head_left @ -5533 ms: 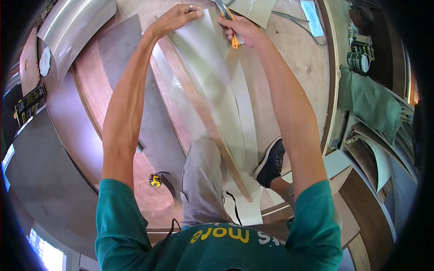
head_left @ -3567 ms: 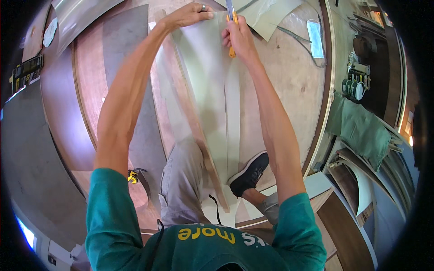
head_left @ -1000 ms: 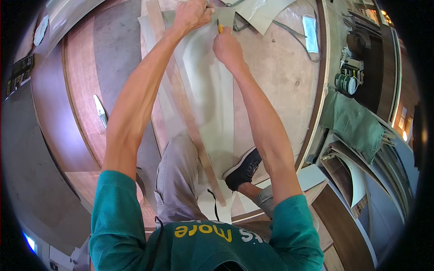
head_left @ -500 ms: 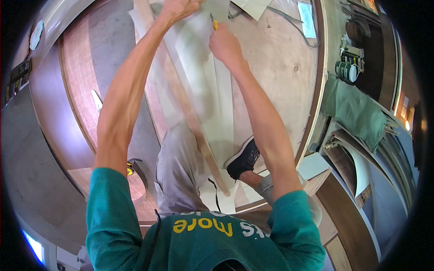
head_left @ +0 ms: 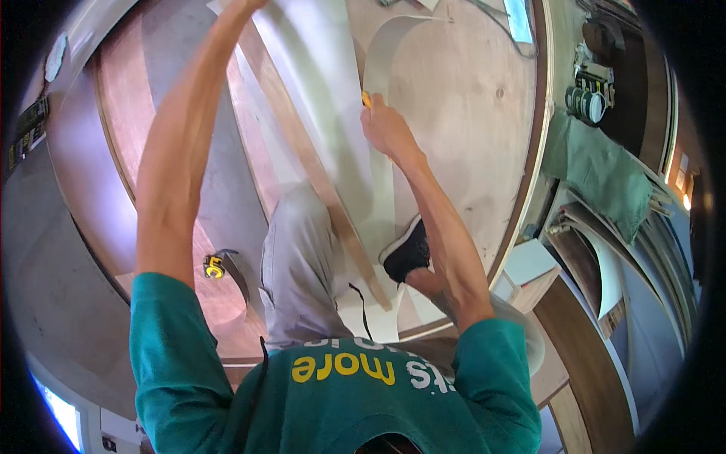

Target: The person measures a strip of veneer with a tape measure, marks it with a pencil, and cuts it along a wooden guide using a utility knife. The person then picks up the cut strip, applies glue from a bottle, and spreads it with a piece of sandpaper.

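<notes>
My right hand [head_left: 389,130] is closed around a yellow-handled utility knife [head_left: 367,99], held at the right edge of a long, glossy white sheet [head_left: 314,53]. A narrow strip [head_left: 378,64] of the same pale material stands apart from the sheet beyond the knife and curls over to the right. My left hand [head_left: 255,3] reaches to the top edge of the picture, near the sheet's far left side; its fingers are cut off from view. A long wooden batten [head_left: 321,181] lies slantwise along the sheet, past my knee.
A yellow and black tape measure [head_left: 214,266] rests on the wooden board left of my knee. My shoe [head_left: 407,253] is on the right of the sheet. Off the board's right edge are a green cloth [head_left: 597,170], a can [head_left: 584,104] and several bent panels [head_left: 605,265].
My right hand has drawn the knife toward me along the sheet, and a strip now curls away behind it. My left hand has moved left and farther off, mostly out of the picture.
</notes>
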Available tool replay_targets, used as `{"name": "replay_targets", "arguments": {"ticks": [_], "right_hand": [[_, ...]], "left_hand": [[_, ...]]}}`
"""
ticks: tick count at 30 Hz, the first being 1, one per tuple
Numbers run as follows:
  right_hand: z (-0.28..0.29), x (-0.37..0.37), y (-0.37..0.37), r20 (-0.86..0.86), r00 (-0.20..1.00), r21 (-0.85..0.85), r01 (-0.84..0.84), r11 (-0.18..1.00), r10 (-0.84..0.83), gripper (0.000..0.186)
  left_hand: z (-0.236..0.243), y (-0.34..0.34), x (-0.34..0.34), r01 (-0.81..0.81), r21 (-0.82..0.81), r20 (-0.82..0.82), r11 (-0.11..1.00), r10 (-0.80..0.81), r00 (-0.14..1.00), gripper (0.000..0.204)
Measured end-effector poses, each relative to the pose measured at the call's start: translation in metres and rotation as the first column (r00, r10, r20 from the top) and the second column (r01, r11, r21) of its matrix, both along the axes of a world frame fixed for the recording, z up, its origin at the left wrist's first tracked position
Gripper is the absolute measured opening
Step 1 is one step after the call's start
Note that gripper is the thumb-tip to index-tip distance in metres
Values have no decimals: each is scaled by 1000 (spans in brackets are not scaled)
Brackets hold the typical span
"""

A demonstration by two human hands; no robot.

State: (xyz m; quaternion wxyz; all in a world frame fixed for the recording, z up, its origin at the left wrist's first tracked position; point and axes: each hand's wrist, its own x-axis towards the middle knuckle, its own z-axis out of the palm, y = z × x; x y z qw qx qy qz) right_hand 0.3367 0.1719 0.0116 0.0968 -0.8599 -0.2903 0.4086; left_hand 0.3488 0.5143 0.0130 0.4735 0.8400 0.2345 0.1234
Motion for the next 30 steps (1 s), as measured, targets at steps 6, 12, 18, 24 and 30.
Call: {"name": "replay_targets", "arguments": {"ticks": [6, 12, 18, 24, 30], "right_hand": [[32, -20, -104, -426, 894, -138, 90, 986, -141, 37], [19, 27, -182, -646, 742, -192, 70, 979, -180, 44], [83, 68, -207, -307, 949, -220, -143, 965, 71, 41], [169, 65, -308, 133, 971, -129, -182, 975, 199, 32], [219, 36, -394, -111, 895, 8, 436, 900, -433, 38]], "left_hand": [[-12, -12, 10, 109, 53, -21, 993, -108, 994, 31], [6, -88, -32, -41, 590, -69, 807, 101, 992, 42], [-8, -248, -100, 164, 292, 14, 942, -176, 984, 39], [-18, -275, -92, -2, -202, 183, 979, 40, 982, 32], [-12, -322, -143, -359, 86, 25, 929, 358, 933, 57]]}}
